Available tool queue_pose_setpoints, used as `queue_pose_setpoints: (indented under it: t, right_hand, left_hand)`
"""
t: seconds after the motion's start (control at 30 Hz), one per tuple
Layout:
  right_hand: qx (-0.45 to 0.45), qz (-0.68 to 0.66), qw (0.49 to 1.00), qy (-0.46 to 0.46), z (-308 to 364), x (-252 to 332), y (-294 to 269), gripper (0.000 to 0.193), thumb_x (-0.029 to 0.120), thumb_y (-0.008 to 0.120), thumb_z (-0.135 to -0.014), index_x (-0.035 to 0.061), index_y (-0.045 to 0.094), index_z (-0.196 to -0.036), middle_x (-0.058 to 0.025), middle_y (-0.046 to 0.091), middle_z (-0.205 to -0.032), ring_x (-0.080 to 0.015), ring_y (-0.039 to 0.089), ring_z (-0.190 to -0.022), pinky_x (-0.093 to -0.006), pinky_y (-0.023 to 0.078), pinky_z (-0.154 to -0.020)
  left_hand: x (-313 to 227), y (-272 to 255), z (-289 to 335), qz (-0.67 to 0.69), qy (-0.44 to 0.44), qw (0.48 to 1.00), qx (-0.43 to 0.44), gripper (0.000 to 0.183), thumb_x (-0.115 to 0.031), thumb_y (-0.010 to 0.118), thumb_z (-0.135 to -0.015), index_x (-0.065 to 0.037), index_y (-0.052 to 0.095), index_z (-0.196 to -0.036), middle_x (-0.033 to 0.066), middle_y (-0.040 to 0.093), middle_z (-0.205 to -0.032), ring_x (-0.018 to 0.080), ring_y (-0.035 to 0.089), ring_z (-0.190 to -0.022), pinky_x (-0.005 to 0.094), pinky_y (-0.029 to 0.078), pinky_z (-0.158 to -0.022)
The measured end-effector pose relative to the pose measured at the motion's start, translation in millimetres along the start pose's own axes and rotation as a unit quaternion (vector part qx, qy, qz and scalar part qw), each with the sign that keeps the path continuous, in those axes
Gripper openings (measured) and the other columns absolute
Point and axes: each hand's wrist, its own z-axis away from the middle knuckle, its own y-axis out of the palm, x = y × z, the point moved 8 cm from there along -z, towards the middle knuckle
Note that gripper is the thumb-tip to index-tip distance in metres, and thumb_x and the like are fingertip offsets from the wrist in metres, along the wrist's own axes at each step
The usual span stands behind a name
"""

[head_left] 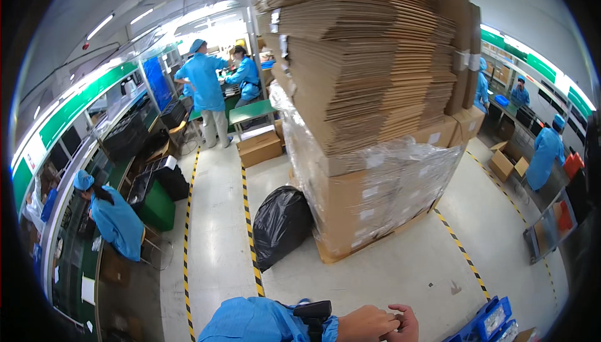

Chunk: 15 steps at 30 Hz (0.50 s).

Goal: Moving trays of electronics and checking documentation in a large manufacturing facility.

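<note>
standing on a pale factory floor (pixel 400 267), the wearer faces a tall pallet load; nothing is carried at this moment.

head view: one hand (pixel 382 324) shows at the lower edge, on a blue-sleeved forearm (pixel 263 323) that crosses the frame from the left and bears a black wrist-strapped device (pixel 313 312). which hand it is, and whether a second lies behind it, cannot be told with confidence. its fingers are curled loosely inward and enclose no object that shows. no other hand of the wearer is in frame.

nearest to the hand lies a blue plastic bin (pixel 491 318), just beside it at the lower right. ahead rises a high stack of flattened brown corrugated cartons (pixel 369 60), resting on shrink-wrapped brown boxes (pixel 375 198) upon a pallet. a filled black plastic sack (pixel 282 223) leans against the pallet's left side. yellow-and-black hazard tape (pixel 250 229) marks the aisle.

judged from this, the step is an empty-handed pause or approach in front of the load; any next move calls for reaching up and forward, since the stack stands well apart from the hand.

co-workers in blue coats (pixel 203 85) work at benches on both sides.
</note>
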Motion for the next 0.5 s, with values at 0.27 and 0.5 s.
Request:
queue_pose_setpoints:
  t: [0.27,0.5]
  right_hand:
    - [-0.04,0.101,0.987,-0.119,-82.1,21.9,-129.3,0.051,-0.009,0.049,-0.074,0.0043,0.053,-0.123,-0.0149,0.065,-0.096,-0.0222,0.063,-0.086,-0.0315,0.051,-0.077]
    - [0.004,0.13,0.991,-0.031,-197.3,44.5,-248.5,0.048,-0.007,0.053,-0.072,0.0037,0.056,-0.119,-0.0176,0.066,-0.098,-0.0232,0.064,-0.095,-0.0328,0.051,-0.08]
  left_hand:
    - [46.4,45.5,-150.5,-0.067,-0.003,0.996,0.056,0.009,-0.017,0.062,-0.069,-0.008,0.063,-0.071,0.0104,0.064,-0.072,0.0303,0.064,-0.067,0.043,0.051,-0.057]
    - [114.8,61.4,-310.4,-0.039,0.011,0.993,0.109,0.012,-0.017,0.063,-0.06,-0.006,0.066,-0.06,0.0151,0.065,-0.063,0.0318,0.065,-0.061,0.0417,0.053,-0.055]
